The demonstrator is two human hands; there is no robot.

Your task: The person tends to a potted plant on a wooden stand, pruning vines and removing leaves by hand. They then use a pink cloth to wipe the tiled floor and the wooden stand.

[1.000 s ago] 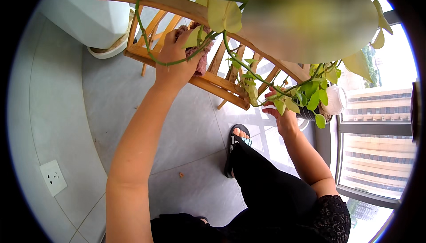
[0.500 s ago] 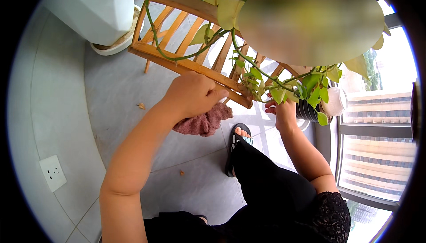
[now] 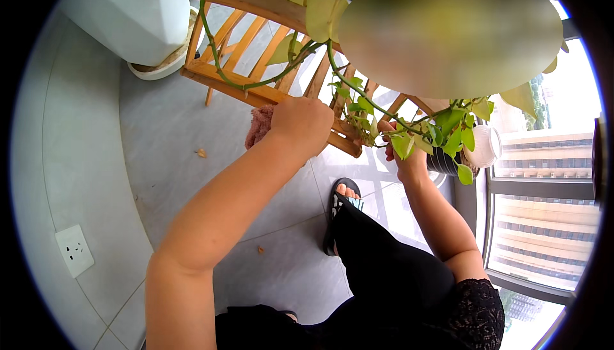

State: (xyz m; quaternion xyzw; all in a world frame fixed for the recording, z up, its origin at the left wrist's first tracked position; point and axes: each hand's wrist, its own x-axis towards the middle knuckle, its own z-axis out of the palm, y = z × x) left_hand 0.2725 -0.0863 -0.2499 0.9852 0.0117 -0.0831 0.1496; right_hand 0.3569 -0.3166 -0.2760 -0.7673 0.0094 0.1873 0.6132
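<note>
My left hand (image 3: 302, 123) is closed around a reddish-brown cloth (image 3: 259, 126), which bulges out on its left side. Hand and cloth are against the front lower rail of a slatted wooden plant stand (image 3: 240, 89). Toward the right end of that rail is my right hand (image 3: 409, 157), its fingers curled and partly covered by the leaves of a trailing vine (image 3: 451, 120). What those fingers grip, if anything, is hidden. A long green stem (image 3: 220, 72) loops down over the stand's slats.
At upper left a tall white planter (image 3: 137, 14) stands in a saucer (image 3: 160, 72). A dark striped pot (image 3: 441, 161) and a white ribbed container (image 3: 484, 147) are by the window (image 3: 543, 158). A blurred oval covers the upper right. Dry leaves (image 3: 201, 153) lie on grey floor tiles.
My left hand has moved right and slightly up along the rail. The cloth, which hung below the hand, now shows at its left. My right hand has shifted slightly, its fingers more curled.
</note>
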